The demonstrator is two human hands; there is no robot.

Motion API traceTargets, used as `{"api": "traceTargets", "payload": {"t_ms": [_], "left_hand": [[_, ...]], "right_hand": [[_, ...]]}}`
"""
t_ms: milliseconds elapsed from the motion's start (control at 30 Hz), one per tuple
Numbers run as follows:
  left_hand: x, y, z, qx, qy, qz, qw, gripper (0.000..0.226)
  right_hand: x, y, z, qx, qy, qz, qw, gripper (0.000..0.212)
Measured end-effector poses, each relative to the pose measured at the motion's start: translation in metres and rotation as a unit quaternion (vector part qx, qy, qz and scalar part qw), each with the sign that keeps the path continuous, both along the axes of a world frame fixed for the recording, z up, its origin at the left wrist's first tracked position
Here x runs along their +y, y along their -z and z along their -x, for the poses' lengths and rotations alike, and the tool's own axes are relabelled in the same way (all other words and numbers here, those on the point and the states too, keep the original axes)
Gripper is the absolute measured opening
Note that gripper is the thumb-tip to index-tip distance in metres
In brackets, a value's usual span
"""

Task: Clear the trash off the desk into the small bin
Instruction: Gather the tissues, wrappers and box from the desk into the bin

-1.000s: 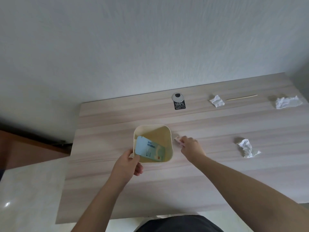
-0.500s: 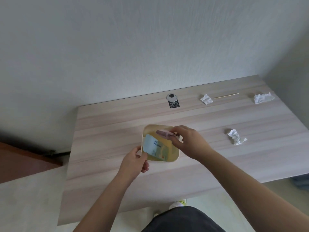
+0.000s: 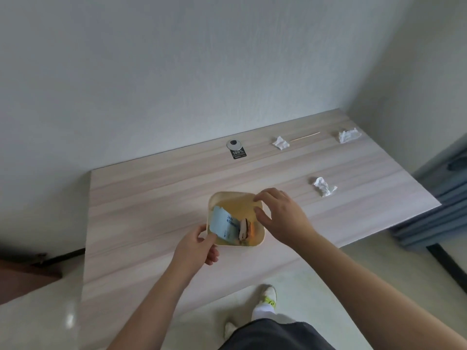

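A small cream bin (image 3: 228, 198) stands on the wooden desk (image 3: 151, 198). Inside it lie a light blue packet (image 3: 223, 223) and a small pink-and-white wrapper (image 3: 243, 229). My left hand (image 3: 195, 247) grips the bin's near-left rim, thumb against the blue packet. My right hand (image 3: 280, 215) hovers over the bin's right edge, fingers spread and empty. On the desk lie three crumpled white tissues: one right of the bin (image 3: 323, 186), one at the back (image 3: 280, 142), one at the far right (image 3: 348, 135). A thin wooden stick (image 3: 305, 136) lies at the back.
A round grey cable cap (image 3: 233, 144) with a black sticker (image 3: 238, 153) sits at the desk's back edge by the wall. Blue fabric (image 3: 444, 198) hangs beyond the desk's right edge. My foot in a white shoe (image 3: 267, 296) stands on the pale floor below.
My right hand picked the small wrapper off the desk, carried it over the bin and let it go; the wrapper now lies inside. My left hand stayed on the bin's rim.
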State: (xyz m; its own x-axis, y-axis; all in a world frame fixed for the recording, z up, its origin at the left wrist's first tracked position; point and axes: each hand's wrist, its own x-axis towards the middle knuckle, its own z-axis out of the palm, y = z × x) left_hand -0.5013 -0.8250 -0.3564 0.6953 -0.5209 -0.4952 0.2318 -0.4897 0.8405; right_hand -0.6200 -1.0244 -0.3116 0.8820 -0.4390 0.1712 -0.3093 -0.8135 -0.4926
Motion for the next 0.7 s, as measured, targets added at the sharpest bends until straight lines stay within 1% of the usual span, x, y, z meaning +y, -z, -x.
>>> {"api": "traceTargets", "payload": {"t_ms": [167, 400, 567, 700], "left_hand": [[-0.013, 0.001, 0.003, 0.025, 0.021, 0.012, 0.999, 0.03], [-0.051, -0.004, 0.003, 0.025, 0.085, 0.015, 0.996, 0.033], [-0.084, -0.007, 0.006, 0.025, 0.105, 0.018, 0.994, 0.033], [-0.11, -0.007, 0.009, 0.026, 0.102, 0.016, 0.994, 0.032]], "right_hand": [[-0.022, 0.0, 0.028, 0.019, 0.068, 0.006, 0.998, 0.025], [-0.061, 0.006, 0.059, 0.057, 0.157, -0.01, 0.986, 0.027], [-0.092, 0.017, 0.075, 0.088, 0.199, -0.031, 0.975, 0.031], [-0.12, 0.032, 0.083, 0.103, 0.216, -0.059, 0.969, 0.031]]}}
